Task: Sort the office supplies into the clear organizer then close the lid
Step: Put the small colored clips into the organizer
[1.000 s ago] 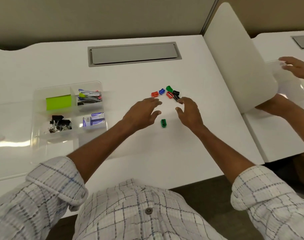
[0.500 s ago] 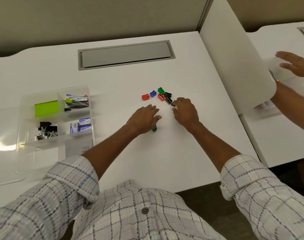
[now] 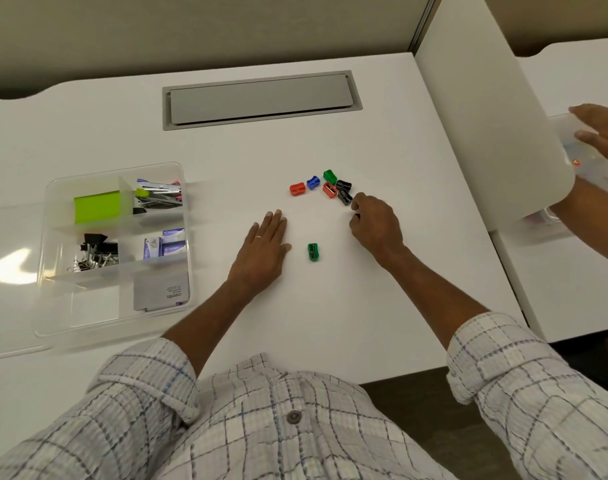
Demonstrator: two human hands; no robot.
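Off the green sharpener (image 3: pixel 313 252) now, the left hand (image 3: pixel 264 247) lies flat, fingers together. Seven sharpeners (image 3: pixel 329 189) show; right hand (image 3: pixel 375 223) curled, grip unclear.

The left hand (image 3: pixel 266 244) is being held flat, palm down, with fingers straight and close together, the left forearm (image 3: pixel 209 306) being stretched forward. The right hand (image 3: pixel 375 223) is being held knuckles-up with fingers curled under, the right forearm (image 3: pixel 430 278) being angled inward.
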